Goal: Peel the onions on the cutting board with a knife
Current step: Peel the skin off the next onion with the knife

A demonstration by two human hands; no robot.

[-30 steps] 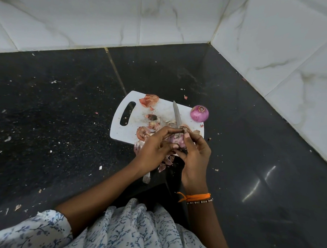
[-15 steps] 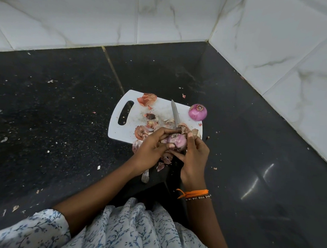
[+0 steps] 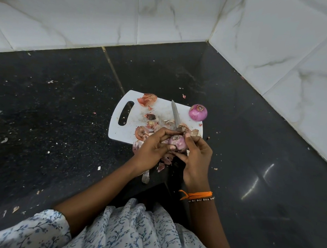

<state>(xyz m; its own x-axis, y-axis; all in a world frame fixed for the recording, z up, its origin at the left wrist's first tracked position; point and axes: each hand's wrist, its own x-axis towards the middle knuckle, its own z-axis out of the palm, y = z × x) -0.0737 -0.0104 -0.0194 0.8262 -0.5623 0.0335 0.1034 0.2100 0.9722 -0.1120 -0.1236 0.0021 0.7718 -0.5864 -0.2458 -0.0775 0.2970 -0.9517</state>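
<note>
Onion [image 3: 178, 144] gripped by both hands; peels [image 3: 147, 99] litter cutting board [image 3: 130, 131].

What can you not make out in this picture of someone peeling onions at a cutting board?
Head view only:
- Knife handle: hidden under the fingers, so which hand grips it is unclear.
- Held onion: mostly covered by the left hand and right hand; how much is peeled is unclear.
- Near edge of the cutting board: hidden by hands and peels.
</note>
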